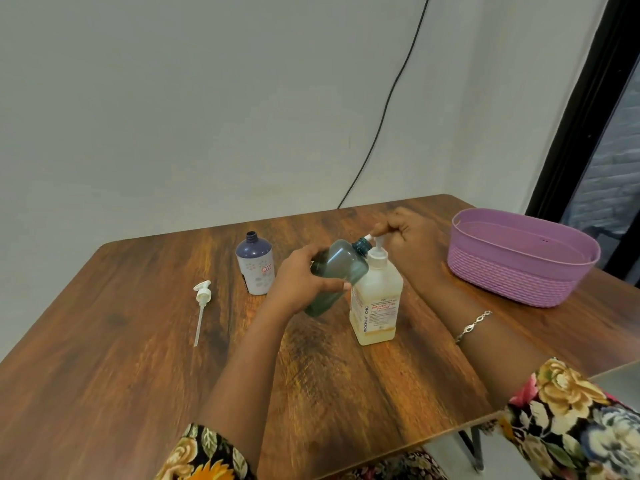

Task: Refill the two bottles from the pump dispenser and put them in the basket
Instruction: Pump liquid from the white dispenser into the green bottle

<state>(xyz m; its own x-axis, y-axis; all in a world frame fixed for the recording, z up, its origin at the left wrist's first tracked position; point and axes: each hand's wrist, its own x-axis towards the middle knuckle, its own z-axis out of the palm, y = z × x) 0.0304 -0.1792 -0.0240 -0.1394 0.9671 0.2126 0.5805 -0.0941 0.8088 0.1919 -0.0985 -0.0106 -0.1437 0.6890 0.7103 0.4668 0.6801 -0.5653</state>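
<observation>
My left hand (300, 277) grips a tinted green bottle (341, 268), tilted so its open neck sits under the nozzle of the pump dispenser (375, 299). The dispenser is a pale square bottle with a white pump, standing mid-table. My right hand (407, 237) rests on top of the pump head, fingers curled over it. A second bottle (255, 263), white with a dark blue shoulder and open neck, stands upright to the left. The purple basket (502, 282) sits at the right of the table with nothing visible inside.
A loose white pump top with its long tube (201, 306) lies flat on the wooden table (138, 358) at the left. A black cable (388, 109) runs down the wall behind. The table's right corner and edge lie close behind the basket.
</observation>
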